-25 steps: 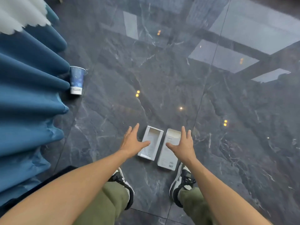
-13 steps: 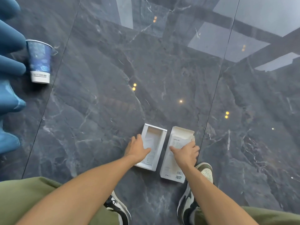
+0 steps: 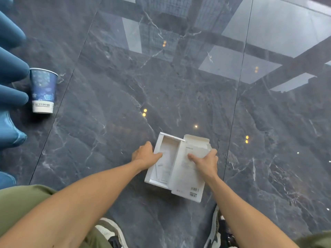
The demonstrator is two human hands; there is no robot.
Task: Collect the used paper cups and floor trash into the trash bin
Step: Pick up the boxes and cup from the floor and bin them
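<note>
floor (image 3: 107, 140): dark grey marble, white veins. boxes (image 3: 179, 176): white, barcode. cup (image 3: 43, 90): blue mottled print, white base band, text unreadable. curtain (image 3: 10, 68): teal. trousers (image 3: 16, 203): olive.

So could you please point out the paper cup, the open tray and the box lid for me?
paper cup (image 3: 43, 90): head view, on its blue side wall.
open tray (image 3: 167, 154): head view, on its inner floor.
box lid (image 3: 186, 179): head view, on its flat white face.

L hand (image 3: 146, 156) grips white box tray (image 3: 162, 159), R hand (image 3: 205, 162) grips box sleeve (image 3: 186, 179), edges overlapping; blue paper cup (image 3: 43, 90) far left by curtain (image 3: 10, 83).
</note>
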